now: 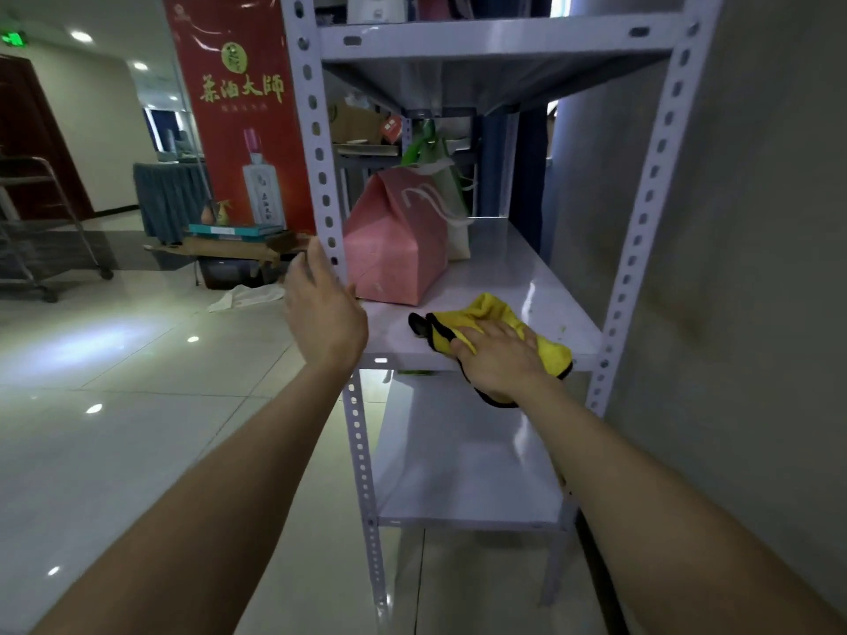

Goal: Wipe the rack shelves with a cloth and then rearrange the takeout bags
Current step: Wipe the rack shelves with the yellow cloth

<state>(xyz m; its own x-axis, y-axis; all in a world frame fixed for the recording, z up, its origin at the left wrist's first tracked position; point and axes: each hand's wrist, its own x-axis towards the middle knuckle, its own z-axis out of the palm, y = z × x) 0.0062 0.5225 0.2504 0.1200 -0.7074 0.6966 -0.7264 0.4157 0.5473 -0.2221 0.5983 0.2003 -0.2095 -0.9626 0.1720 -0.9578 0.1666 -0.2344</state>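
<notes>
**Yellow cloth pressed flat on the middle shelf**

Yellow and soft, the cloth (497,313) is laid on the front part of the middle shelf (541,277), and one end is hung over the front edge. It is pressed down by the right hand (502,359), whose fingers are laid flat on top and are not curled round it. The left hand (323,313) is held open with straight fingers, beside the rack's front post (321,144). Whether the post is touched cannot be told.

A pink paper bag (396,236) is stood at the left of the same shelf, just beside the left hand. A white and green bag (451,190) is tucked behind it. A few small specks (560,330) are seen near the shelf's right front corner.

The cloth is judged to be light and floppy, so it is best pushed with a flat palm or bunched up in the middle. The pink bag is likely light and easily crushed. It is best lifted by its folded top or held from both sides. The shelf looks shiny and smooth, so the bags could also be slid along it.
</notes>
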